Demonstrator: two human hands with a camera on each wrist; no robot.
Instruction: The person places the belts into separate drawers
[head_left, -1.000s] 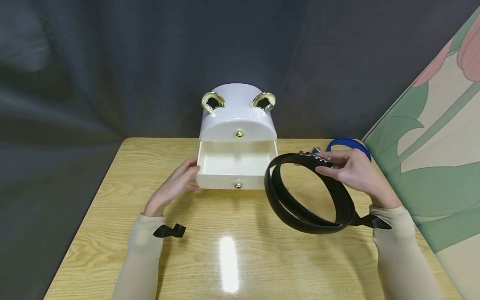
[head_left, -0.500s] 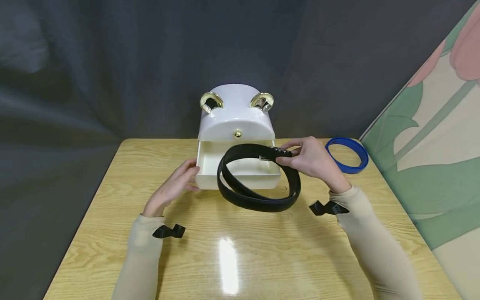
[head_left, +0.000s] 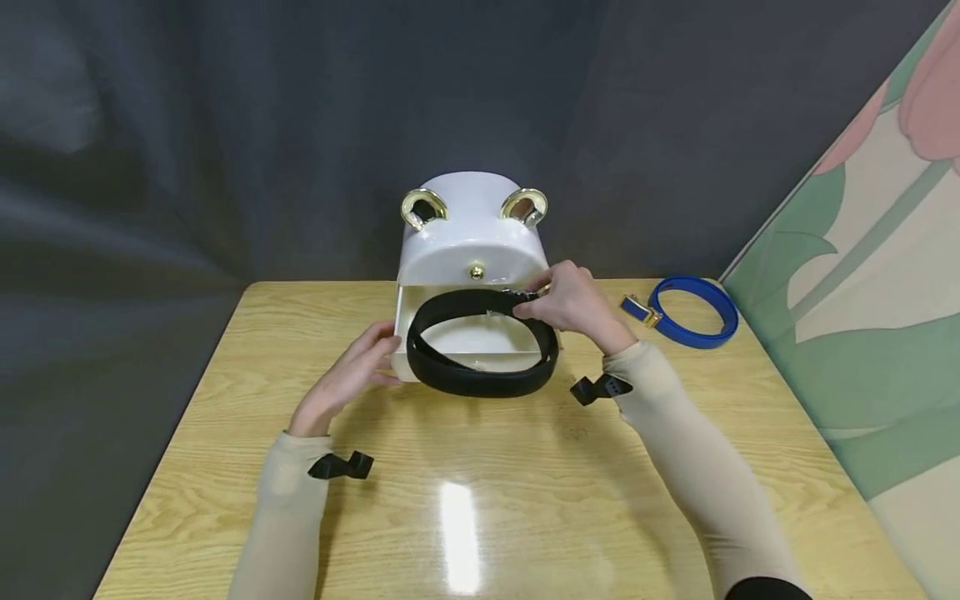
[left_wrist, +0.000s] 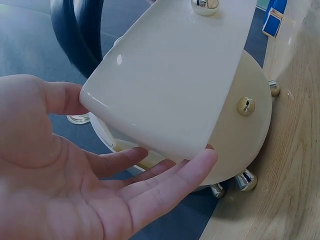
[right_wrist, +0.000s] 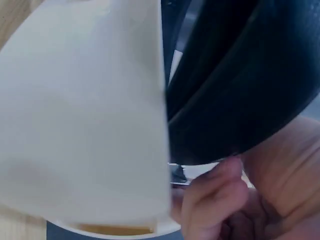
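A white cabinet (head_left: 472, 237) with gold ring-like ears stands at the back of the table, its lower drawer (head_left: 472, 336) pulled out. At the drawer's left front corner my left hand (head_left: 348, 375) holds on. In the left wrist view the thumb is on one edge of the drawer (left_wrist: 165, 75), the fingers on another. My right hand (head_left: 573, 304) pinches a coiled black belt (head_left: 480, 383) near its metal buckle. The coil hangs over the drawer's opening, its near side overlapping the drawer front in the head view. Part of the buckle is hidden by my fingers.
A coiled blue belt (head_left: 693, 340) with a gold-edged buckle (head_left: 641, 311) lies at the table's back right. Behind the wooden table (head_left: 375, 508) hangs a dark curtain (head_left: 322, 150). A floral panel (head_left: 862, 333) borders the right side.
My right hand has carried the black belt leftward from the table's right side to over the drawer, exposing the blue belt and its buckle. The left hand stays at the drawer corner.
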